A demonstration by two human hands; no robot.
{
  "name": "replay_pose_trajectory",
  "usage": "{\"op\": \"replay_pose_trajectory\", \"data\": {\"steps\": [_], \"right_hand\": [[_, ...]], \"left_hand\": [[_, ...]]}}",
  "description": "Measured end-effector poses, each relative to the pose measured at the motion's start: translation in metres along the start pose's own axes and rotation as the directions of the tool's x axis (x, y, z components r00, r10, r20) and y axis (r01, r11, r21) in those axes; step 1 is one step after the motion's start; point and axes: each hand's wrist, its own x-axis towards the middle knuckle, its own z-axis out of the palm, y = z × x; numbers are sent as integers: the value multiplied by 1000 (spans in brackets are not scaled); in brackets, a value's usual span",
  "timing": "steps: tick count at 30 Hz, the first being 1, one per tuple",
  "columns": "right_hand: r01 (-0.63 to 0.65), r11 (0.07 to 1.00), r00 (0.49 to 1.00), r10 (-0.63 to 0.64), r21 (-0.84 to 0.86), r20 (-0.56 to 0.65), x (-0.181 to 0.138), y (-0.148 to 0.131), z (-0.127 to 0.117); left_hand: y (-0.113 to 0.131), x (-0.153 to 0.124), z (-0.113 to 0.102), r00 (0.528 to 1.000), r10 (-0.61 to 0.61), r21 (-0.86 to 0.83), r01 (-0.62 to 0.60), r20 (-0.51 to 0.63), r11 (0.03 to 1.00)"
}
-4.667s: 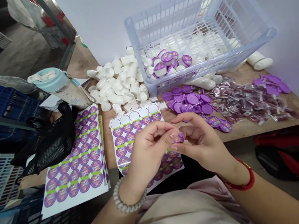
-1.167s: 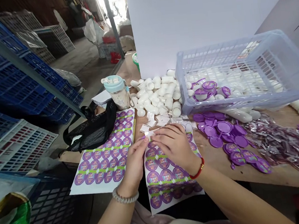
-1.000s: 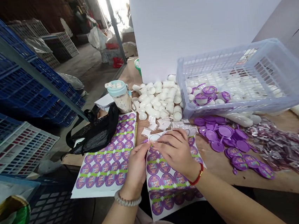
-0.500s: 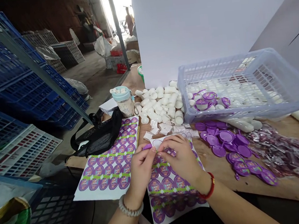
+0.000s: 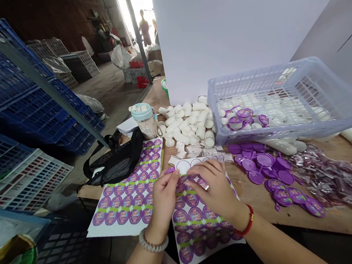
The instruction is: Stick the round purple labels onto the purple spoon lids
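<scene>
My left hand is closed, thumb against fingers, on a small purple plastic lid, mostly hidden by the fingers. Just right of it, my right hand bends over a sheet of round purple stickers, thumb and fingertips drawn close together. Whatever lies between those fingertips is too small to make out. Blank outlined circles show along the top of this sheet, beyond my hands. A second sticker sheet lies to the left. Loose purple lids are heaped to the right, with stickered purple lids in front of them.
White plastic cups are piled behind my hands. A clear crate holds more cups and some purple lids. Small purple packets cover the right side. A black mesh bag and a lidded tumbler stand left; blue crates are stacked beyond.
My right fingertips have drawn slightly away from the left hand. The purple lid has tilted and shows less between my left fingers.
</scene>
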Motion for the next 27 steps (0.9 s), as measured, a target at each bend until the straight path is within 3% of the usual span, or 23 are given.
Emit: {"op": "replay_pose_trajectory", "data": {"steps": [4, 9, 13, 15, 17, 19, 22, 24, 27], "right_hand": [[-57, 998, 998, 58, -31, 20, 3, 2, 4], [27, 999, 999, -26, -30, 37, 1, 0, -8], [97, 978, 995, -100, 182, 7, -9, -1, -24], [48, 951, 999, -41, 305, -31, -14, 0, -29], [-70, 905, 992, 107, 420, -66, -17, 0, -30], [-220, 794, 943, 322, 567, -85, -18, -2, -29], [-328, 470, 788, 614, 819, -37, -14, -9, -24], [-316, 232, 699, 713, 920, 60, -11, -16, -21], [-310, -58, 605, 758, 949, 244, -10, -26, -15]], "left_hand": [[7, -4, 3, 999, 26, 9, -26, 29, 1000], [3, 0, 3, 1000, 18, 57, -17, -8, 998], [-6, 5, 0, 991, 22, 84, -11, -132, 996], [-6, 3, -2, 961, 89, 152, -50, -262, 987], [-2, -2, -4, 921, 192, 227, -118, -338, 967], [5, -9, -3, 931, 252, 236, -192, -263, 953], [17, -20, 7, 978, 207, 134, -206, 11, 969], [23, -25, 19, 986, 130, 31, -134, 103, 991], [28, -27, 35, 994, 10, -156, 7, 110, 988]]}}
